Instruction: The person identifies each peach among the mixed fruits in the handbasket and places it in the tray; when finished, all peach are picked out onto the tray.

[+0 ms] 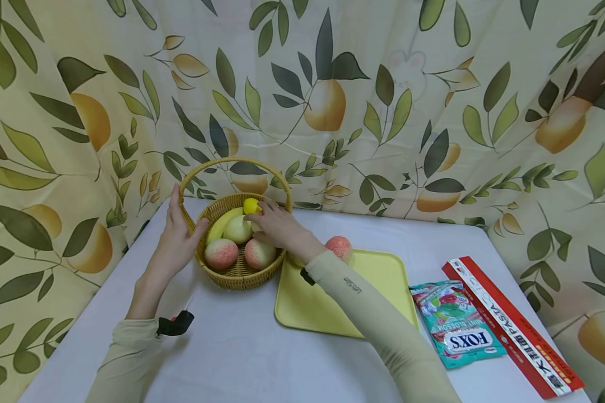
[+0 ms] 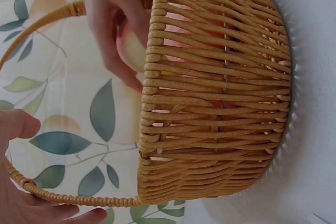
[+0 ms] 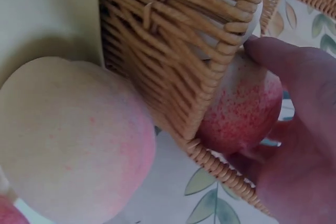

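Observation:
A wicker basket with an arched handle stands on the table. Inside lie a banana, a small yellow fruit, a pale green round fruit and pink-speckled peaches. My right hand grips a peach at the basket's right rim, thumb and fingers round it in the right wrist view. My left hand rests against the left side of the handle, its fingers extended and thumb apart.
A yellow tray lies right of the basket, partly under my right arm. One peach sits at its back edge; another peach looms close in the right wrist view. Farther right are a teal FOX'S candy bag and a long red pasta box.

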The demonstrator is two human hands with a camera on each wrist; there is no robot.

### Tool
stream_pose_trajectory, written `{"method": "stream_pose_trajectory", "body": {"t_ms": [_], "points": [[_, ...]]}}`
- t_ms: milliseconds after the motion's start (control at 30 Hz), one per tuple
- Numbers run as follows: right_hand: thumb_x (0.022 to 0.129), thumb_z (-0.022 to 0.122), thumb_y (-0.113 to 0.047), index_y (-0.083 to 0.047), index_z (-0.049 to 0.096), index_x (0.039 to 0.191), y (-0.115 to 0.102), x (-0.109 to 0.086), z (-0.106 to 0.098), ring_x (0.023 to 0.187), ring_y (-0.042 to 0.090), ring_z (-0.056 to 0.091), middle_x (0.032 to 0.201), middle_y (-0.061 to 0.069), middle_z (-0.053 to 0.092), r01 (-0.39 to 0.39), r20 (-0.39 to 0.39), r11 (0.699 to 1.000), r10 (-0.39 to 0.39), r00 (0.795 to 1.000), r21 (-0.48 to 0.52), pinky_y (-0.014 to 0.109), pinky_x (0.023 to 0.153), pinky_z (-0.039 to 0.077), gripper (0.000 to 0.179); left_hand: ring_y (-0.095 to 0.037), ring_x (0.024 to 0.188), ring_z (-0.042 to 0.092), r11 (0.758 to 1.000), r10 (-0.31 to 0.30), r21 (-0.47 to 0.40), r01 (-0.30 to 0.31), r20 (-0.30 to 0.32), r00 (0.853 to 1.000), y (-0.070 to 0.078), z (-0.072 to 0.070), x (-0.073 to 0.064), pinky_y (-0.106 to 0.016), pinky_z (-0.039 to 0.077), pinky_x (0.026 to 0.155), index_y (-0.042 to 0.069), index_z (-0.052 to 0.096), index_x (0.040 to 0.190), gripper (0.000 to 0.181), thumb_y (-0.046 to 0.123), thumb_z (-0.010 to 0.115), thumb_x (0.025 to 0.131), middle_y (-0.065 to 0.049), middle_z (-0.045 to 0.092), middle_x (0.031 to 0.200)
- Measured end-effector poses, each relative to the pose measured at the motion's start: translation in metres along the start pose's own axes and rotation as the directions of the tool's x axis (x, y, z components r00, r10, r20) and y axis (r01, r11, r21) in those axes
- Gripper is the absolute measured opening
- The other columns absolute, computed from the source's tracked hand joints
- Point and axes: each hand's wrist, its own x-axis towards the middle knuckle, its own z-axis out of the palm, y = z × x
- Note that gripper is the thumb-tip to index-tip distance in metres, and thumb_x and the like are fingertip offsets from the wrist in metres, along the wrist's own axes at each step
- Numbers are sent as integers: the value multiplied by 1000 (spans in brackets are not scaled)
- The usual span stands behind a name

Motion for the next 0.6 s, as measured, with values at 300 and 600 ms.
{"method": "stream_pose_trajectory", "body": {"t_ms": [300, 600], "points": [[103, 62, -37, -30, 60, 141, -5, -1, -3, 126, 37, 56, 139, 14, 57, -85, 14, 994, 86, 996, -63, 50, 97, 55, 39, -64, 146, 24, 1000, 12, 0, -12, -2, 1000, 1, 3, 2, -78, 26, 113, 29, -27, 161, 93, 40, 49, 107, -22, -10, 172], [103, 62, -38, -27, 61, 140, -8, -12, -7, 115, 36, 59, 135, 11, 60, 18, -71, 999, -20, 997, -34, 49, 96, 53, 39, -67, 134, 39, 1000, -12, 15, 12, -5, 1000, -1, 2, 1, -78, 33, 108, 30, -30, 159, 95, 33, 50, 108, -24, -10, 172]]}}
